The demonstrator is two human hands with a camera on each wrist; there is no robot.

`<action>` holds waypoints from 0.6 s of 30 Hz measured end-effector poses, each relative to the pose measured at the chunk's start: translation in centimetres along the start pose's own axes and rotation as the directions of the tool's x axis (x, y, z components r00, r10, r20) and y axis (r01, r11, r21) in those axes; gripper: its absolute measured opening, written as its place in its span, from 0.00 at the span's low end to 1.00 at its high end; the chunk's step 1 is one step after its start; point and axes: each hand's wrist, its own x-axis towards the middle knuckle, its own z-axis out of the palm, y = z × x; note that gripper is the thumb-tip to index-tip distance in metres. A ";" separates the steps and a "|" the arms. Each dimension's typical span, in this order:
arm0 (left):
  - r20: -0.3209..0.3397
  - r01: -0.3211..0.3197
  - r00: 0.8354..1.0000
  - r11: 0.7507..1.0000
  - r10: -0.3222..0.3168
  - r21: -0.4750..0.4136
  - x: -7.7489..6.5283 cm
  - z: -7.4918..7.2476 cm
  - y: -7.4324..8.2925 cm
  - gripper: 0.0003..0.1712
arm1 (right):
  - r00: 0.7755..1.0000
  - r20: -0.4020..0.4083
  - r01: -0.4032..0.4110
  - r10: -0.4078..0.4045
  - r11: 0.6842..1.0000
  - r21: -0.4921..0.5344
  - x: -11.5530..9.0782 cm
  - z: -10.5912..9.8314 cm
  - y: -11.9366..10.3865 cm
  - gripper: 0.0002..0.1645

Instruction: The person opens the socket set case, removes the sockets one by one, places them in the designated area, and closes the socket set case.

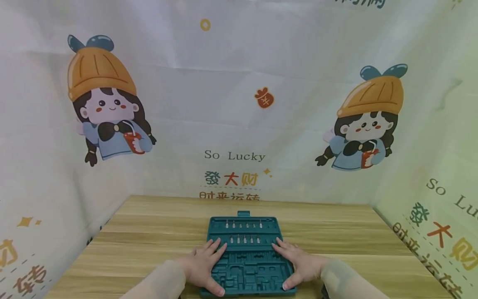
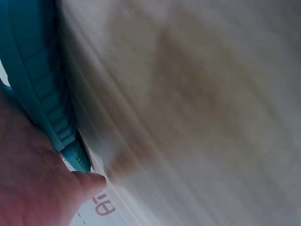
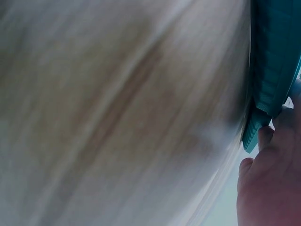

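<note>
A teal plastic tool case (image 1: 244,245) lies opened flat on the wooden table, its latch tab at the far edge. Two rows of small bits (image 1: 244,239) stand in its far half; the near half has moulded recesses. My left hand (image 1: 204,265) rests on the case's left side, fingers spread over the hinge area and thumb on the near rim. My right hand (image 1: 301,263) mirrors it on the right side, thumb near the front corner. In the left wrist view, the ribbed case side (image 2: 40,80) shows beside the hand; the right wrist view has the opposite side (image 3: 275,61).
The wooden table (image 1: 157,232) extends around the case to both sides and behind it. A printed cloth backdrop (image 1: 231,112) with cartoon figures and lettering hangs behind the table and along both sides.
</note>
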 end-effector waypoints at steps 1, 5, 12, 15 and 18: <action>-0.004 -0.001 1.000 1.000 0.001 -0.005 -0.1 0.0 0.1 0.65 | 1.000 -0.003 0.006 -0.006 1.000 -0.017 -0.1 0.0 -0.3 0.58; -0.003 0.010 1.000 1.000 -0.010 -0.018 -0.4 0.1 0.3 0.64 | 1.000 -0.010 0.000 0.000 1.000 -0.017 -0.2 0.2 -0.8 0.59; 0.000 0.008 1.000 1.000 -0.008 -0.028 -0.6 0.0 0.4 0.65 | 0.999 -0.009 -0.053 0.052 0.997 -0.064 -0.4 -0.8 -2.6 0.52; -0.002 0.001 1.000 1.000 -0.001 -0.030 -0.8 -0.1 0.3 0.64 | 0.985 -0.066 -0.161 0.161 0.987 0.005 -0.7 -2.3 -7.0 0.44; -0.009 -0.008 1.000 1.000 0.008 -0.020 -1.0 0.0 0.2 0.64 | 0.938 -0.235 -0.229 0.253 0.965 0.126 -0.3 -3.5 -11.4 0.36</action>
